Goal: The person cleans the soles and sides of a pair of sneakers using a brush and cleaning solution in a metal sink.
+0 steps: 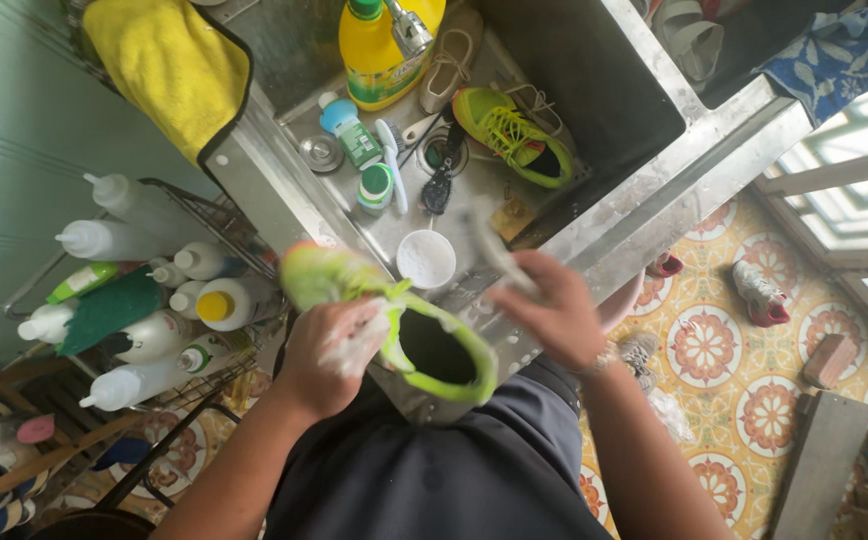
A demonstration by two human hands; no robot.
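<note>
We find the left hand point(339, 350) closed around the side of a neon green-yellow mesh sneaker point(384, 320), which is held over the front edge of a stainless steel sink point(654, 190), just above the person's dark grey shirt point(434, 480); the shoe's dark opening faces up and white foam covers the fingers and part of the upper. The right hand point(549, 315) is curled shut on a pale, blurred object point(494, 250) that rises from the fist toward the sink; we cannot tell what it is. In the basin lies a second neon green sneaker with an orange heel point(514, 135), well apart from the held one, and beside it a beige lace-up shoe point(449, 55). Near these stand a yellow bottle with a green cap point(384, 50), a small round white tub point(426, 258), a white and blue brush point(391, 160) and a green-lidded jar point(374, 185). A yellow cloth point(169, 65) hangs over the sink's left corner. To the left, a wire rack point(204, 215) holds several white squeeze bottles point(124, 240) lying on their sides. On the patterned orange and cream tile floor point(734, 370) at the right rests a white and red shoe point(759, 292).
</note>
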